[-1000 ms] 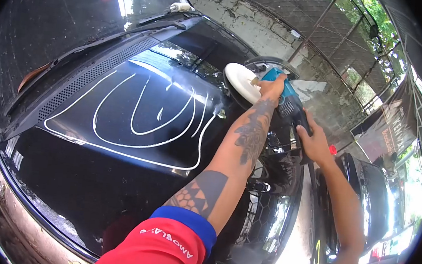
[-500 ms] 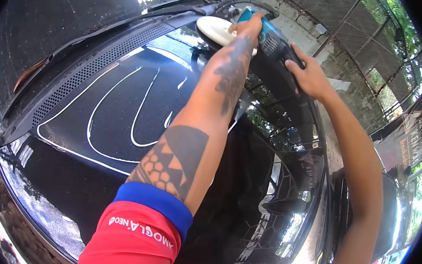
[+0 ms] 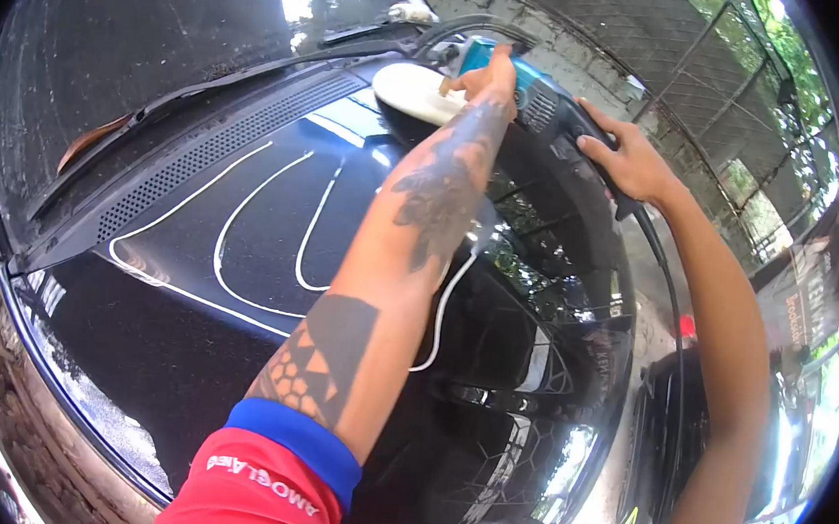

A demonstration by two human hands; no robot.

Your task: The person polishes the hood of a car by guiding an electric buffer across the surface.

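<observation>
A teal and black power polisher (image 3: 541, 105) is held at the far right corner of a black car hood (image 3: 161, 359). Its round white pad (image 3: 403, 85) faces the hood near the windshield base; my forearm covers part of it. My left hand (image 3: 496, 75) is wrapped over the teal front of the machine. On the black rear handle, my right hand (image 3: 632, 163) is closed, thumb and fingers around it. Curved white lines of polish (image 3: 225, 235) run across the hood, partly hidden under my left arm.
A wiper (image 3: 195, 93) and perforated cowl (image 3: 173, 166) lie along the windshield (image 3: 141, 18). The black power cord (image 3: 675, 284) hangs beside my right forearm. Past the hood stand a block wall (image 3: 586, 67) and a wire fence (image 3: 721, 119).
The polisher has shifted slightly left and lower in view, still in both hands. My view has turned a little, so the polish lines appear further right. More of the cord shows.
</observation>
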